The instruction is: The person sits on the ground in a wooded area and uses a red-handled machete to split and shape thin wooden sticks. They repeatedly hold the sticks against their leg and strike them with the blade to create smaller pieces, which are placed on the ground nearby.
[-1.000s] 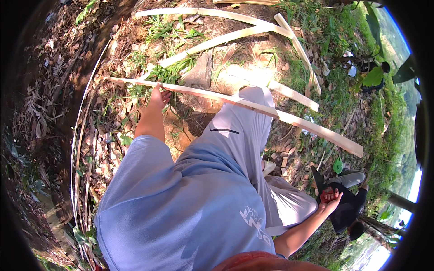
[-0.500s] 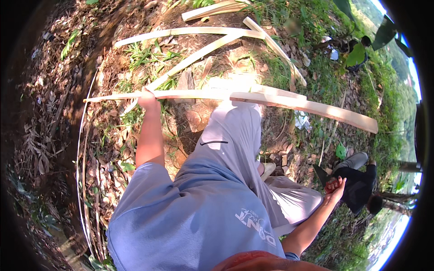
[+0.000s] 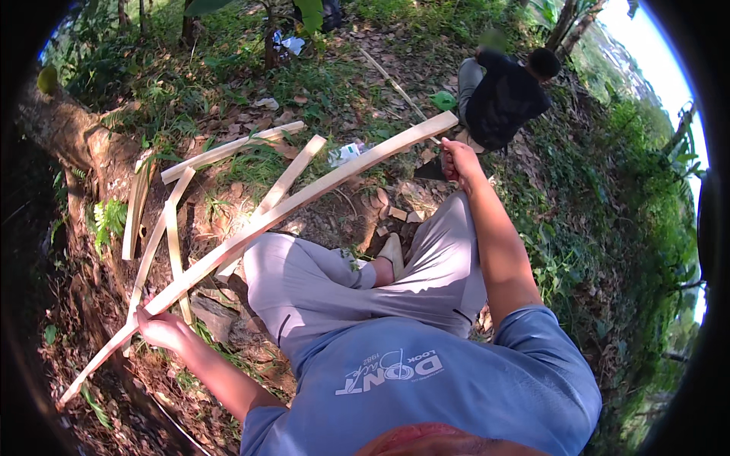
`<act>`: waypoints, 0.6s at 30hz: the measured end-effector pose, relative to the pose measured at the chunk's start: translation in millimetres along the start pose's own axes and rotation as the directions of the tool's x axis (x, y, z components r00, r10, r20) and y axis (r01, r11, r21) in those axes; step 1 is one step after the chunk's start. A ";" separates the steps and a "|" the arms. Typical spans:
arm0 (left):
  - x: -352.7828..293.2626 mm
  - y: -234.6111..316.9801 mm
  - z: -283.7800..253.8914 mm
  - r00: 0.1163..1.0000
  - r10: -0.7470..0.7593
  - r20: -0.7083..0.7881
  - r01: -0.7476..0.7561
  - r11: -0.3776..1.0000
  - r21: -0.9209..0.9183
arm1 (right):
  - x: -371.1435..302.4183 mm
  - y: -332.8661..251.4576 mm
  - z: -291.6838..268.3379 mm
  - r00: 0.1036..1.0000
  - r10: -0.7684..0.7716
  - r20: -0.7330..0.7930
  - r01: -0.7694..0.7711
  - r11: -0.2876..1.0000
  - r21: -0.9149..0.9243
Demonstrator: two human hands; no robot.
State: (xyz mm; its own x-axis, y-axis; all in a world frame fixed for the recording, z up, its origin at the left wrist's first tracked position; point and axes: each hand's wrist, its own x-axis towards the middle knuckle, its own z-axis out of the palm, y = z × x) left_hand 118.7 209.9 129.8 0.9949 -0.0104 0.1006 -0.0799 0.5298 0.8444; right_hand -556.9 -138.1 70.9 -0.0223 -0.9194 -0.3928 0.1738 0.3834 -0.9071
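Observation:
My left hand (image 3: pixel 160 328) is closed around a long pale bamboo strip (image 3: pixel 304 194) near its lower left end. The strip slants up across my left knee to the right, and its wide far end reaches just above my right hand. My right hand (image 3: pixel 461 161) is raised beyond my right knee, with its fingers curled. From that fist a broad, dark-bladed knife (image 3: pixel 432 169) points left, below the strip's end; its handle is hidden in my fingers.
Several more pale strips (image 3: pixel 228 150) lie on the ground at the left, some crossing. A tree trunk (image 3: pixel 68 129) stands at far left. Wood chips (image 3: pixel 397 213) and a white-blue wrapper (image 3: pixel 346 155) lie ahead. A person in dark clothes (image 3: pixel 506 99) sits at the upper right.
My view has swung to the right. The strip, roughly level before, now slants up to the right. My right hand has come up with the knife from beside my right leg to near the strip's end.

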 end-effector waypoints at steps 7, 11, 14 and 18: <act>-64.8 -24.8 94.8 0.857 0.082 0.509 -0.015 0.991 -0.134 | 5.1 4.8 -11.6 0.976 0.130 -0.173 -0.156 0.976 -0.149; -114.8 -25.7 144.8 0.752 0.182 0.633 -0.084 0.980 -0.182 | 11.9 17.1 -14.8 0.979 0.002 -0.204 -0.073 0.937 -0.342; -142.0 -22.3 172.1 0.709 0.186 0.680 -0.085 0.980 -0.179 | 32.5 35.2 -35.1 0.954 -0.178 -0.241 0.021 0.843 -0.538; -157.9 -26.0 202.1 0.571 0.150 0.807 0.036 0.978 -0.207 | 51.0 40.2 -60.6 0.843 -0.410 -0.349 0.040 0.694 -0.719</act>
State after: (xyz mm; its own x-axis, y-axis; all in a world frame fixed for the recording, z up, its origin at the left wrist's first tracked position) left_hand -48.9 26.4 198.3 0.5061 -0.6110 0.6087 -0.0299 0.6930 0.7203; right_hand -610.7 -164.2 5.2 -0.4338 -0.9010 -0.0116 -0.5884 0.2930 -0.7537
